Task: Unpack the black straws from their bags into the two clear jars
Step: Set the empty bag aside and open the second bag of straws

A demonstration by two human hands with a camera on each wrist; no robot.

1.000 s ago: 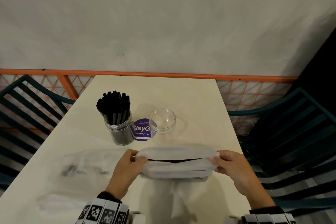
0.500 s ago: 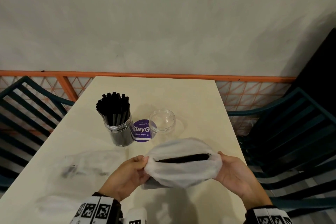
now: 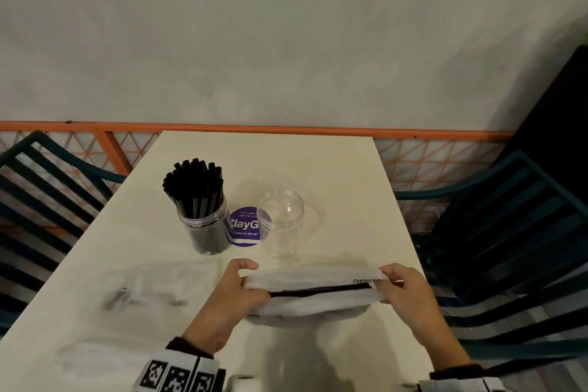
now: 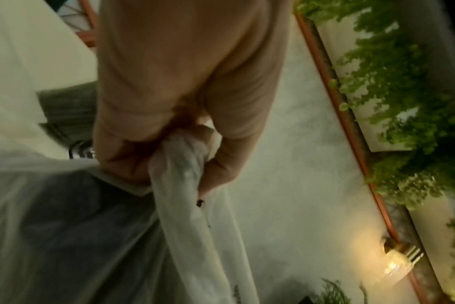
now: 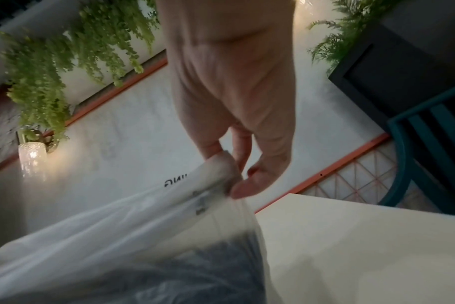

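Cream table (image 3: 334, 169) running away toward a grey wall, with dark slatted chairs (image 3: 509, 232) on either side. Toward the far middle, two clear jars: the left jar (image 3: 205, 232) packed with upright black straws (image 3: 194, 188), the right jar (image 3: 280, 223) empty and open-mouthed, a purple round sticker (image 3: 246, 227) between them. At near left, a flattened empty bag (image 3: 143, 293), hard to make out.

Nearest, held just above the table edge, a cloudy white bag (image 3: 313, 294), pulled taut crosswise between both hands. Left hand (image 3: 235, 293) gripping the left end, fingers curled around bunched plastic (image 4: 179, 162). Right hand (image 3: 404, 293) pinching the right end between thumb and fingertips (image 5: 247, 185). Mouth of the bag narrowed to a dark slit showing straws inside (image 3: 318, 291), long axis running left to right, across the body.

Empty jar straight ahead of the bag's middle, slightly left, near but apart; left hand somewhat closer. Likely need next: turning the straws from crosswise to upright for that jar.
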